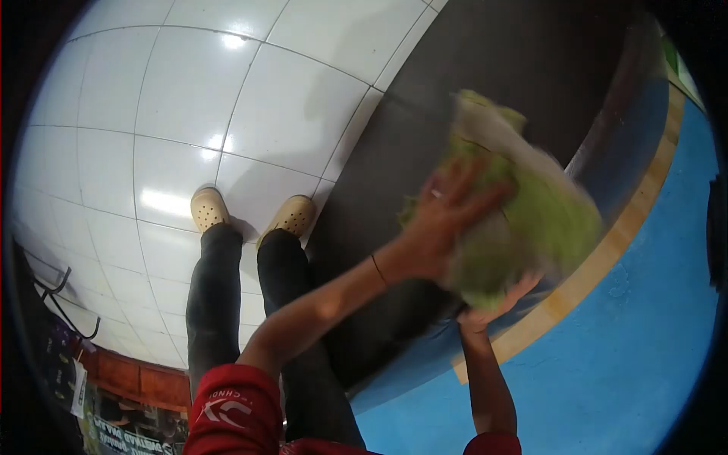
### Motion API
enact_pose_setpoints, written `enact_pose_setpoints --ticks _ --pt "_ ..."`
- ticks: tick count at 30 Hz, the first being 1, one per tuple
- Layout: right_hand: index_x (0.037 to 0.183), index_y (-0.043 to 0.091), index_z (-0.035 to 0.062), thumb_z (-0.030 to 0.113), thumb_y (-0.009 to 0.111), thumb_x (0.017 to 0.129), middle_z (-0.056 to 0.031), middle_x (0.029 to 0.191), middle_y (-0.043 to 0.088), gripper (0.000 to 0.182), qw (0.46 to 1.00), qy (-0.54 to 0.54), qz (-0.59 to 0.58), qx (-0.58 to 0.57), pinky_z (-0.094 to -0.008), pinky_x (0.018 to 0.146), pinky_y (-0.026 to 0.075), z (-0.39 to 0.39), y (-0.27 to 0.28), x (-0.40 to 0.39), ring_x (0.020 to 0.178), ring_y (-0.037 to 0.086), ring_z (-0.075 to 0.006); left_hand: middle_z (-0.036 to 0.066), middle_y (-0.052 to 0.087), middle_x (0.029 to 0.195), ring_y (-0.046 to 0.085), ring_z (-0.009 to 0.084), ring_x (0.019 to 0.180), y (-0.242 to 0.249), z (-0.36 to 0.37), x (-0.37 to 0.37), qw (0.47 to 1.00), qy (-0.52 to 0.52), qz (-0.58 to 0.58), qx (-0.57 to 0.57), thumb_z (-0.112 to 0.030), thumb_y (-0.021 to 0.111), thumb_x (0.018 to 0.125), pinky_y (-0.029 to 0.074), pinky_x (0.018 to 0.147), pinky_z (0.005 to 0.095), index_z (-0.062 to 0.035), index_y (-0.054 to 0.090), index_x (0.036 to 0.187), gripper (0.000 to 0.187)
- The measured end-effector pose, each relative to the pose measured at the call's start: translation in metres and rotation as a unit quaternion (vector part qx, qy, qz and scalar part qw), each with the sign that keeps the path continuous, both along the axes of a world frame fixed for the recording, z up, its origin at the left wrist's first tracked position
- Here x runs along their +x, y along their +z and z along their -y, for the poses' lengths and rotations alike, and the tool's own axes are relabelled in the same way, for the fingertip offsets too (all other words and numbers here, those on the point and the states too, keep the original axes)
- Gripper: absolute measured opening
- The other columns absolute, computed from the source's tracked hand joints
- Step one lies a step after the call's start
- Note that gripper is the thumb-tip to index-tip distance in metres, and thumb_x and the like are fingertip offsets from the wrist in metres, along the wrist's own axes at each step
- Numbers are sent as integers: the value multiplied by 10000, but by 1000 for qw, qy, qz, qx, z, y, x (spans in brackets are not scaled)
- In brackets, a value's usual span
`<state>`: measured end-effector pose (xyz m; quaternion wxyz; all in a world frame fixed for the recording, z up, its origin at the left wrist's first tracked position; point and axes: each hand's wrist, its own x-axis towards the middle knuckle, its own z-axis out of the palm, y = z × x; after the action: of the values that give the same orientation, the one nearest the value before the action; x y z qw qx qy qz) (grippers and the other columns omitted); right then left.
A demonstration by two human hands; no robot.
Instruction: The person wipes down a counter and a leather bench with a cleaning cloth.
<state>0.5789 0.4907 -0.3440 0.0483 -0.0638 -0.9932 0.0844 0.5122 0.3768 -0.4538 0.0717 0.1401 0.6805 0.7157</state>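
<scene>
The floor tiles [189,91] are glossy white ceramic, mirroring the lights. The cabbage [523,220] looks leafy, crinkled and matt, while the blue counter [644,356] seems smooth painted, edged by a pale wood strip [607,258]. The shoes [208,208] look like perforated matt plastic.

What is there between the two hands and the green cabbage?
Nothing visible. The left hand lies flat on top of the cabbage, and the right hand touches it from below. The picture is blurred there.

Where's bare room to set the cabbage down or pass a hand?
Free: the blue surface right of the wooden edge strip, and the white tiled floor left of the dark mat. Crowded: where the left hand and right hand clasp the cabbage.
</scene>
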Motion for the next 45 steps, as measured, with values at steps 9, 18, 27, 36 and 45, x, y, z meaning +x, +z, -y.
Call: enact_pose_setpoints --ticks 9,18,27,36,45 --pt "1438 304 -22 483 263 996 -222 1533 205 673 999 37 -20 -14 -500 1143 167 3 -13 -4 1410 214 -383 191 310 1501 253 404 1390 -239 1 107 970 96 208 -78 -387 578 898 204 1141 471 -59 407 1417 637" --pt "1455 270 -16 498 332 976 -201 1536 211 705 991 -70 55 -102 -484 1144 170 22 13 -9 1415 208 -367 181 147 1565 94 444 1434 44 32 62 996 -77 44 -4 -569 686 698 116 1107 587 -135 367 1453 927" --pt "1398 390 -29 492 302 987 -211 1508 281 669 997 18 -66 -45 -472 1133 191 10 -16 -5 1404 244 -359 187 246 1525 215 392 1407 -264 14 172 927 23 351 -131 -320 488 919 230 1132 450 -84 362 1440 586" --pt "1406 404 18 363 372 973 -171 1498 323 555 989 131 -51 55 -413 1141 197 -17 -18 -3 1394 283 -316 178 227 1540 213 386 1416 39 50 120 997 -21 58 -42 -437 642 815 197 1119 528 -168 334 1462 764" --pt "1374 453 18 150 362 933 -134 1475 375 470 991 81 -108 -14 -373 1142 206 -2 -24 0 1396 291 -270 117 499 1286 495 210 1187 -214 44 157 899 19 438 13 -252 457 983 403 996 289 -49 367 1393 466"
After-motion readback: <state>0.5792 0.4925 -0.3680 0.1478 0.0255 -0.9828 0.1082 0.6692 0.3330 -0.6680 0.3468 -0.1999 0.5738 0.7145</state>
